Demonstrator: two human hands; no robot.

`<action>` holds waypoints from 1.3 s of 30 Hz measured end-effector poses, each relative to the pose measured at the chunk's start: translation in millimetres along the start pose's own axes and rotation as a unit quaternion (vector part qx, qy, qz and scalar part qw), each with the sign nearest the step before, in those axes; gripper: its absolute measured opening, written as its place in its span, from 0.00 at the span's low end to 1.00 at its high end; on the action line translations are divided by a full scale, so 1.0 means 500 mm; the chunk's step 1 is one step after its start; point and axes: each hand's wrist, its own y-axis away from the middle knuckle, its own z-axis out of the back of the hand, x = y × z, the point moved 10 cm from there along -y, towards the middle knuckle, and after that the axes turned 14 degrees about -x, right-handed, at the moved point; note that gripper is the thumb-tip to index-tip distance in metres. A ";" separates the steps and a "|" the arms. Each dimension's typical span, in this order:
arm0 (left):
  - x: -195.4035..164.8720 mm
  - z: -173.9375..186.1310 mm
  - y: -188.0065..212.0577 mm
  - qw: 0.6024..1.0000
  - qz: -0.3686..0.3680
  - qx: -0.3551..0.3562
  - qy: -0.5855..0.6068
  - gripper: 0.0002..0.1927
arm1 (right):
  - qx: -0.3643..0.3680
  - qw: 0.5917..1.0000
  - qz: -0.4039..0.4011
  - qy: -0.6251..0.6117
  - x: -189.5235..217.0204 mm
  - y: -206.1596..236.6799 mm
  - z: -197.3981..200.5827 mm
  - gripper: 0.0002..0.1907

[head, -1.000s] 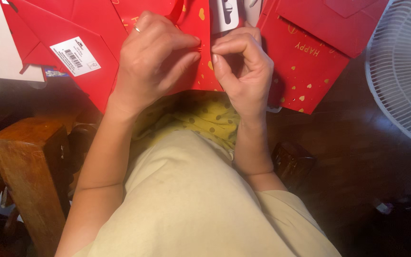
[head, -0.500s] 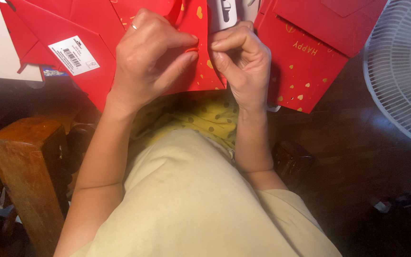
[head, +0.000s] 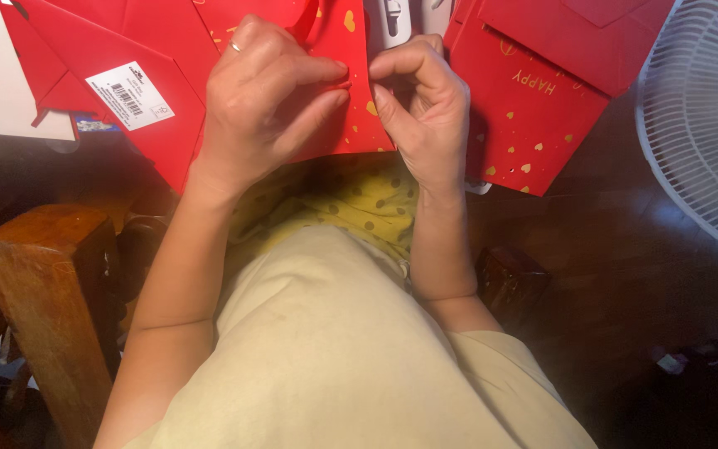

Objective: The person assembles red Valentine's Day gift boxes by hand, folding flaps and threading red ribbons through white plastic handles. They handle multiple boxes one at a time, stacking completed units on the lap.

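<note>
A red paper bag (head: 351, 75) with small gold hearts lies flat in front of me at the top middle. My left hand (head: 263, 104), a ring on one finger, pinches its right edge between thumb and fingers. My right hand (head: 421, 108) grips the same edge from the right, fingertips almost meeting those of the left. Both hands hide most of the bag's middle.
More flat red paper bags (head: 533, 91) lie right and left (head: 126, 50), one with a white barcode sticker (head: 129, 94). A white fan (head: 700, 125) stands at the right. A wooden chair arm (head: 51, 283) is at lower left. Dark floor lies at the right.
Both hands have shifted slightly upward along the bag's edge, and the fingertips have closed in on the same spot.
</note>
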 end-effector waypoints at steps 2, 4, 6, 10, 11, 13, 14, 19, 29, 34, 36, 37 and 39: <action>-0.001 0.000 0.000 1.000 0.002 0.000 0.001 0.13 | 0.001 1.000 -0.001 0.003 0.000 0.000 -0.002 0.12; -0.001 -0.002 -0.001 1.000 0.007 0.003 -0.002 0.13 | -0.007 1.000 0.003 -0.006 0.003 0.000 0.000 0.08; -0.005 -0.003 -0.004 1.000 0.001 0.003 -0.005 0.13 | -0.020 1.000 -0.003 -0.015 0.001 0.000 0.004 0.05; -0.004 -0.004 -0.012 1.000 0.011 0.007 0.002 0.15 | -0.039 0.999 -0.026 -0.023 -0.011 0.001 0.011 0.05; -0.004 -0.002 -0.015 1.000 0.019 0.006 0.010 0.16 | -0.040 0.998 -0.030 -0.023 -0.014 0.002 0.011 0.06; -0.007 0.007 -0.023 0.998 0.040 -0.005 0.045 0.19 | -0.051 0.998 -0.029 -0.015 -0.017 0.002 0.013 0.06; -0.002 0.020 -0.025 0.996 0.072 -0.030 0.037 0.19 | -0.056 0.998 -0.027 -0.011 -0.017 0.002 0.014 0.06; -0.010 0.081 -0.040 0.981 0.125 -0.136 -0.061 0.08 | -0.072 0.997 -0.008 0.013 0.001 0.007 0.002 0.07; -0.061 0.038 -0.101 0.973 -0.023 -0.099 -0.206 0.09 | -0.062 0.980 0.086 0.169 0.071 0.023 -0.026 0.13; -0.119 0.058 -0.128 0.983 -0.022 -0.086 -0.158 0.07 | -0.141 0.989 0.015 -0.029 0.071 0.031 -0.001 0.12; -0.136 0.068 -0.136 0.990 -0.003 -0.084 -0.111 0.07 | -0.177 0.979 0.009 -0.098 0.069 0.039 0.009 0.10; -0.138 0.071 -0.137 0.993 0.018 -0.086 -0.083 0.07 | -0.195 0.973 0.015 -0.121 0.069 0.044 0.014 0.09; -0.132 0.078 -0.131 0.993 0.072 -0.096 -0.024 0.07 | -0.226 0.965 0.024 -0.132 0.064 0.057 0.023 0.08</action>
